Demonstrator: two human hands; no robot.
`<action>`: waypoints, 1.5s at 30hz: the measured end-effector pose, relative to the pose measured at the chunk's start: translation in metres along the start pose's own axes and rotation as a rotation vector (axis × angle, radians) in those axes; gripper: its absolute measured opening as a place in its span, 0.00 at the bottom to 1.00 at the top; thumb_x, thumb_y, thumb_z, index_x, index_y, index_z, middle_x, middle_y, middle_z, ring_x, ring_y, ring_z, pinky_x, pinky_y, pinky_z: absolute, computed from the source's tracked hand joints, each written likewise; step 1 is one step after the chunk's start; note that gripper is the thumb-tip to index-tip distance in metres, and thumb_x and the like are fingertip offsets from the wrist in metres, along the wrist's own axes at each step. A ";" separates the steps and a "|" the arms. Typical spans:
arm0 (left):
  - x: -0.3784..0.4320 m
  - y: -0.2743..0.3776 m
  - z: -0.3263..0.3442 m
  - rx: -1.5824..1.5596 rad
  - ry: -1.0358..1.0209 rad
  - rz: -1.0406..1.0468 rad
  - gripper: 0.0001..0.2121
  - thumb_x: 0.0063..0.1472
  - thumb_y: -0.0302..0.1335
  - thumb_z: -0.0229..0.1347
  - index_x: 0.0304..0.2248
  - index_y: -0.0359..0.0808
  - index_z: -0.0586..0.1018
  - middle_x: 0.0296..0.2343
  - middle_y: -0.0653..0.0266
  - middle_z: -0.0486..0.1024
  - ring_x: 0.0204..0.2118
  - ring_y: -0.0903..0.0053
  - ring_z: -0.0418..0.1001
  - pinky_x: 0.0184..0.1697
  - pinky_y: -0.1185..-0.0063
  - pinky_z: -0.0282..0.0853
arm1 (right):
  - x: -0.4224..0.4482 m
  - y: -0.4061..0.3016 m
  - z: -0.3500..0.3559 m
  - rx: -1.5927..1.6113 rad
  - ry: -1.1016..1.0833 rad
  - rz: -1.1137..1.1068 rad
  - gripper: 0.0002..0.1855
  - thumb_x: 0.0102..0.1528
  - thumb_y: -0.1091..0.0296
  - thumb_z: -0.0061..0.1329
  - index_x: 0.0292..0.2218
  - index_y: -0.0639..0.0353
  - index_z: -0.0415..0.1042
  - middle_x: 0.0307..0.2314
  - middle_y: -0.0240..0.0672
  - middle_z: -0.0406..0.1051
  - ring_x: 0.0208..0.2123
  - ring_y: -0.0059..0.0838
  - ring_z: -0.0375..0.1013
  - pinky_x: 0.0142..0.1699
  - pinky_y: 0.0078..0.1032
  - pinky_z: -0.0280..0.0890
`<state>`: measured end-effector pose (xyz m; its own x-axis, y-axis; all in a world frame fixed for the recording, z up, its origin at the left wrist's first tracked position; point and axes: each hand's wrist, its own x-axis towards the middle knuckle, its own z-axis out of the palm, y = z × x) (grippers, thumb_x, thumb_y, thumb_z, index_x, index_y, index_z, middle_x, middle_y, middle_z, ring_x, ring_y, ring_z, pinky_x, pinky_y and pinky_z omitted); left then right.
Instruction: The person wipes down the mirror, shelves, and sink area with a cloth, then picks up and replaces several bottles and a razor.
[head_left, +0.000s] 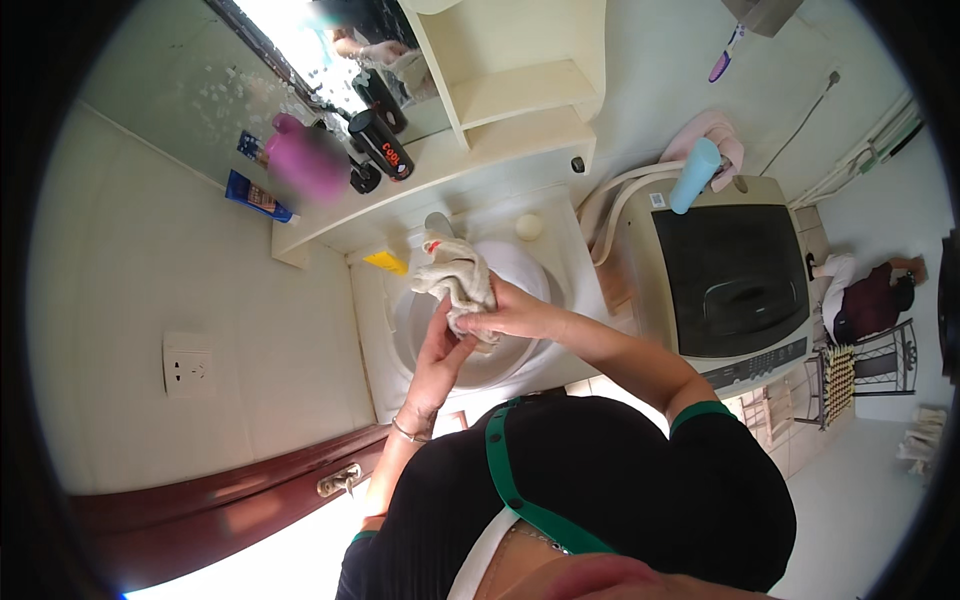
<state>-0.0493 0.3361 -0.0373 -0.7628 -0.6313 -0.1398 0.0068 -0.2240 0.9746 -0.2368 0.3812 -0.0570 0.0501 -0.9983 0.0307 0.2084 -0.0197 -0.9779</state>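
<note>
A crumpled beige cloth (459, 277) with a small red patch is held up over the round washbasin (401, 334). My right hand (517, 311) grips it from the right, thumb across its lower part. From the lower left, my left hand (439, 360) has its fingers on the lower end of the cloth. Behind the cloth, the metal faucet (438, 223) shows only in part. A white round bowl or basin (517, 262) sits in the back of the washbasin, partly hidden by the cloth and my right hand.
A yellow packet (386, 262) and a round pale object (529, 227) lie on the counter. Bottles and tubes stand on the shelf (435, 169), including a black can (381, 146). To the right is a washing machine (739, 277) carrying a blue bottle (694, 176). Another person (870, 300) is farther right.
</note>
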 end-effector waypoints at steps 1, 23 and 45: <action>0.002 0.006 0.003 -0.008 -0.088 0.061 0.35 0.61 0.14 0.47 0.63 0.37 0.46 0.56 0.60 0.59 0.56 0.74 0.60 0.59 0.77 0.55 | 0.002 -0.004 0.000 -0.019 0.071 0.009 0.35 0.54 0.59 0.56 0.56 0.64 0.57 0.45 0.39 0.69 0.48 0.28 0.68 0.50 0.29 0.65; -0.034 -0.007 -0.059 0.004 0.019 -0.023 0.16 0.64 0.22 0.45 0.52 0.34 0.66 0.48 0.59 0.70 0.43 0.76 0.72 0.48 0.77 0.65 | 0.180 -0.190 -0.109 -1.204 0.943 -0.935 0.10 0.49 0.68 0.46 0.31 0.62 0.75 0.32 0.46 0.71 0.38 0.44 0.71 0.42 0.39 0.67; -0.052 -0.029 -0.028 -0.065 0.248 0.009 0.12 0.64 0.22 0.47 0.47 0.33 0.70 0.43 0.60 0.74 0.41 0.77 0.72 0.47 0.78 0.65 | 0.111 -0.195 -0.151 -1.758 0.713 -0.342 0.16 0.51 0.52 0.48 0.29 0.57 0.75 0.22 0.37 0.75 0.25 0.38 0.75 0.29 0.36 0.68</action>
<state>0.0083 0.3552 -0.0628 -0.5805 -0.7947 -0.1773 0.0609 -0.2596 0.9638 -0.4198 0.2662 0.1060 -0.2161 -0.7667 0.6045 -0.9700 0.2391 -0.0435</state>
